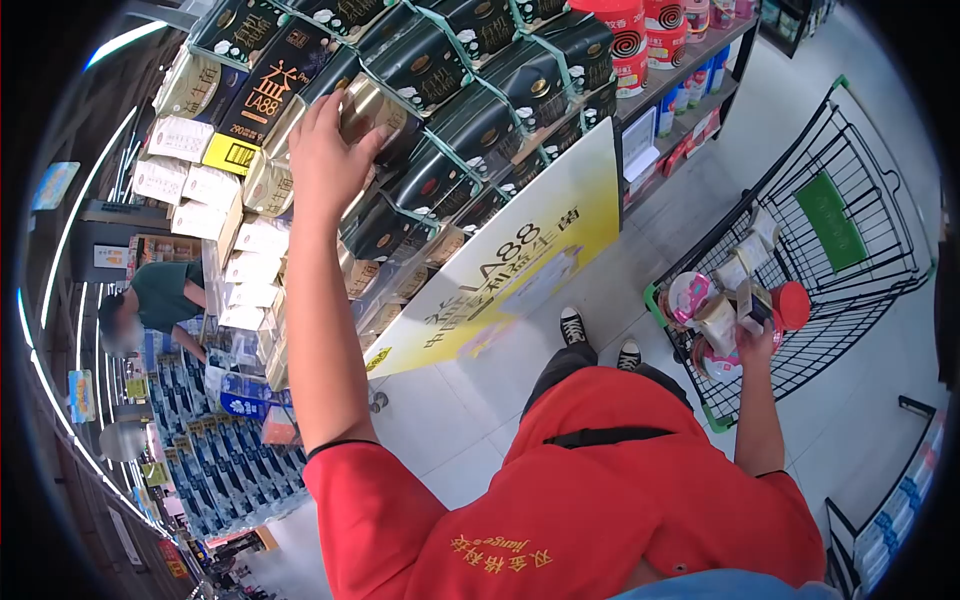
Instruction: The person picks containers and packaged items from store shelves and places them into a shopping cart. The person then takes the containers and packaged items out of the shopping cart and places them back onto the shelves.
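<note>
My left hand [338,150] reaches up to the stacked display, fingers and thumb apart. It rests over a pale gold carton [372,112] among black cartons [425,70] bound with green straps. Close by stands a black box lettered LA88 [275,85]. On the other side, my right hand [757,343] is down at the shopping cart [838,130], its fingers closed round a small dark-and-cream box [754,300]. Beside this box are a pink-lidded tub [690,293], a red-lidded container [790,305] and several cream packs [733,268].
A yellow-and-white sign board [500,265] fronts the display. Red tubs [665,45] stand on a shelf behind it. Another person in a dark green shirt [165,295] is at the left, near blue packs [225,460]. A low rack [895,530] stands at the lower right.
</note>
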Demonstrator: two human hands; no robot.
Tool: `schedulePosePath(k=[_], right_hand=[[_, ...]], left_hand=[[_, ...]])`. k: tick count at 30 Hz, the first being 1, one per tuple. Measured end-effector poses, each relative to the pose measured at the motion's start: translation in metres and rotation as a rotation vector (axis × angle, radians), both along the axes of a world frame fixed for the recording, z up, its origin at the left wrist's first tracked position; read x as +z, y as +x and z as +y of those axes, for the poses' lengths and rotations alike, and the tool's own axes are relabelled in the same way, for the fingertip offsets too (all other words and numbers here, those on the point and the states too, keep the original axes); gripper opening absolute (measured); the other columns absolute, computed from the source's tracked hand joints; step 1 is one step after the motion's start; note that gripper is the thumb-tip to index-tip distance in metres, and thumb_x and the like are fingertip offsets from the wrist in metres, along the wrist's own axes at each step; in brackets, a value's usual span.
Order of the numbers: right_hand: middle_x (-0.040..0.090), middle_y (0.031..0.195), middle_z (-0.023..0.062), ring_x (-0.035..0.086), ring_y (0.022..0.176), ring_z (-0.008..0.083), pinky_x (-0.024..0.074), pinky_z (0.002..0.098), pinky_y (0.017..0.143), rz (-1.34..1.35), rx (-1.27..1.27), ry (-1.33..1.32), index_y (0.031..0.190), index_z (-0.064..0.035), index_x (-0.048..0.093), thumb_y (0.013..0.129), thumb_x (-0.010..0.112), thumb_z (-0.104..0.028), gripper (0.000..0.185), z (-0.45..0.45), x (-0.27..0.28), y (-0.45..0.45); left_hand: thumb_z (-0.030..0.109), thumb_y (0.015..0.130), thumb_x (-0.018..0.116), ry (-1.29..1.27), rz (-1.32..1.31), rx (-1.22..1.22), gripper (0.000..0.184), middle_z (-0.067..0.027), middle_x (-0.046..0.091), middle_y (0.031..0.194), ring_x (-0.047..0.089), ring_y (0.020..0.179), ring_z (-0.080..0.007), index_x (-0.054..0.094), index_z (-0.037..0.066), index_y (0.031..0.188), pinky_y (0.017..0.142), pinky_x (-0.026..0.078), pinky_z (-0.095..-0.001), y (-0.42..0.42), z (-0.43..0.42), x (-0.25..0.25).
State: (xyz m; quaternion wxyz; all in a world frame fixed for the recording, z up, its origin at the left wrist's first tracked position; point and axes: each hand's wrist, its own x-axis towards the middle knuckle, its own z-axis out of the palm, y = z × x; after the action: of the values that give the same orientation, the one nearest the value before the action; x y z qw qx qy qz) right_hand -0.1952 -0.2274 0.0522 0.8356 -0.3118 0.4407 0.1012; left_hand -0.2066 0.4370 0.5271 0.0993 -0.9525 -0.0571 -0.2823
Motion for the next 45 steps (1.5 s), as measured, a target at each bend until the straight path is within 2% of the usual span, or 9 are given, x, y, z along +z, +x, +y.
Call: schedulePosePath(k=[5, 9, 13, 17, 21, 24, 31, 38, 45], right_hand=[[0.034, 0.143, 0.0198, 0.058, 0.104, 0.0347, 0.0548, 0.0354, 0.072, 0.048, 0.047, -0.243, 0.14, -0.0101, 0.035, 0.096, 0.049, -0.041, 0.055, 0.015, 0.034, -0.006], [0.059, 0.118, 0.0123, 0.061, 0.094, 0.0266, 0.0489, 0.0326, 0.068, 0.001, 0.13, -0.243, 0.134, -0.0134, 0.043, 0.094, 0.053, -0.036, 0.047, 0.024, 0.057, -0.018], [0.064, 0.099, 0.0061, 0.061, 0.084, 0.0175, 0.0468, 0.0291, 0.064, -0.112, 0.248, -0.278, 0.119, -0.009, 0.054, 0.093, 0.057, -0.035, 0.037, 0.052, 0.115, -0.034], [0.063, 0.092, 0.0026, 0.059, 0.078, 0.0109, 0.0437, 0.0236, 0.063, -0.373, 0.404, -0.411, 0.121, -0.0064, 0.055, 0.096, 0.055, -0.03, 0.034, 0.099, 0.206, -0.038], [0.063, 0.109, 0.0075, 0.06, 0.094, 0.0137, 0.0477, 0.028, 0.082, -0.696, 0.667, -0.409, 0.13, -0.0047, 0.049, 0.094, 0.058, -0.019, 0.04, 0.146, 0.267, -0.023], [0.046, 0.136, 0.0131, 0.052, 0.114, 0.018, 0.0445, 0.0353, 0.093, -1.057, 0.74, -0.323, 0.147, -0.0091, 0.027, 0.08, 0.072, -0.012, 0.081, 0.186, 0.302, -0.008], [0.04, 0.146, 0.0117, 0.038, 0.135, 0.0235, 0.0288, 0.0389, 0.112, -1.224, 0.881, -0.582, 0.151, -0.0094, 0.023, 0.073, 0.079, -0.014, 0.096, 0.21, 0.326, -0.003], [0.058, 0.12, 0.007, 0.056, 0.099, 0.0124, 0.0448, 0.0272, 0.076, -0.937, 0.726, -0.513, 0.147, -0.0092, 0.033, 0.082, 0.075, -0.027, 0.08, 0.204, 0.301, -0.01], [0.066, 0.088, -0.0008, 0.062, 0.069, 0.0106, 0.0447, 0.0241, 0.047, -0.337, 0.948, 0.114, 0.127, -0.0142, 0.055, 0.093, 0.048, -0.054, 0.053, 0.199, 0.268, -0.009]], left_hand=[[0.037, 0.074, 0.079, -0.233, 0.228, 0.117, 0.074, -0.0207, 0.059, 0.125, 0.056, 0.116, -0.0352, 0.051, 0.0, 0.132, 0.096, 0.045, -0.0409, 0.033, 0.02, 0.009], [0.034, 0.072, 0.081, -0.348, 0.375, 0.18, 0.072, -0.0207, 0.065, 0.114, 0.061, 0.108, -0.0352, 0.052, -0.002, 0.127, 0.09, 0.048, -0.0412, 0.03, 0.017, 0.018], [0.028, 0.073, 0.081, -0.279, -0.031, 0.286, 0.055, -0.02, 0.065, 0.108, 0.063, 0.104, -0.0323, 0.055, -0.002, 0.111, 0.086, 0.048, -0.0412, -0.042, -0.033, 0.01], [0.004, 0.072, 0.08, -1.111, -0.422, -0.045, 0.055, -0.0149, 0.061, 0.112, 0.059, 0.106, -0.022, 0.048, -0.003, 0.117, 0.09, 0.048, -0.0352, -0.086, -0.098, -0.031], [0.004, 0.061, 0.086, -1.59, -0.217, -0.478, 0.077, -0.0146, 0.055, 0.124, 0.056, 0.114, -0.0228, 0.044, -0.001, 0.125, 0.1, 0.044, -0.0358, -0.078, -0.163, -0.1], [-0.007, 0.056, 0.083, -1.52, 0.016, -0.604, 0.078, -0.0152, 0.049, 0.132, 0.051, 0.121, -0.0252, 0.045, 0.005, 0.122, 0.101, 0.045, -0.0398, -0.053, -0.2, -0.135], [-0.02, 0.06, 0.074, -1.489, 0.117, -0.703, 0.078, -0.0136, 0.044, 0.138, 0.049, 0.125, -0.0249, 0.04, 0.007, 0.125, 0.101, 0.048, -0.038, -0.042, -0.241, -0.148], [0.012, 0.067, 0.082, -1.888, 0.35, -0.701, 0.115, -0.0165, 0.03, 0.151, 0.037, 0.135, -0.0299, 0.007, 0.008, 0.153, 0.112, 0.031, -0.042, -0.044, -0.252, -0.139], [0.016, 0.079, 0.077, -1.61, 0.636, -0.474, 0.084, -0.0187, 0.053, 0.13, 0.056, 0.115, -0.0231, 0.029, 0.001, 0.147, 0.099, 0.045, -0.0346, -0.023, -0.255, -0.132]])
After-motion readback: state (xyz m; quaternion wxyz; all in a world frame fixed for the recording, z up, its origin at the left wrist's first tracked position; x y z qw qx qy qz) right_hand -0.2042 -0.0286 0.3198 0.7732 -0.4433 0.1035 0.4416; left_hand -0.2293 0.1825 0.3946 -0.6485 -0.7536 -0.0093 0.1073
